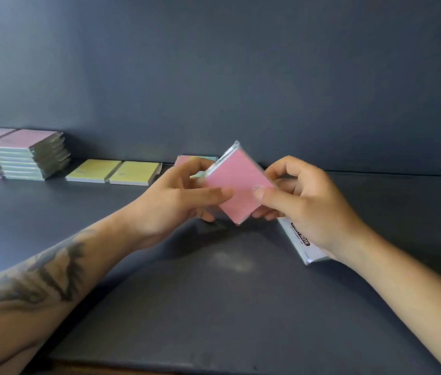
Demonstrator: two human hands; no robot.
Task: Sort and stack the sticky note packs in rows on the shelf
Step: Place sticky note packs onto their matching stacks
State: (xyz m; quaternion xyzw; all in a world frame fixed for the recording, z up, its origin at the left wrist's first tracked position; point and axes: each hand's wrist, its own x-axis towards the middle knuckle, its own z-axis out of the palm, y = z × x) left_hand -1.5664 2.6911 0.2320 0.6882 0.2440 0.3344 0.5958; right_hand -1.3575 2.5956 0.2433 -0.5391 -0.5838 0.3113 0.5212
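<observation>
A pink sticky note pack (pixel 238 182) in clear wrap is tilted like a diamond above the dark shelf (pixel 214 293). My left hand (pixel 178 198) pinches its left edge with thumb on top. My right hand (pixel 303 201) pinches its right corner. Two tall stacks of packs (pixel 22 154) with pink tops stand at the back left. Two yellow packs (pixel 114 171) lie side by side next to them. Another pack (pixel 187 159) with pink and light blue shows behind my left hand. A white wrapped pack (pixel 304 243) with black lettering lies under my right wrist.
The shelf's dark back wall (pixel 241 77) rises straight behind the packs. The shelf's front edge (pixel 160 365) runs along the bottom of the view.
</observation>
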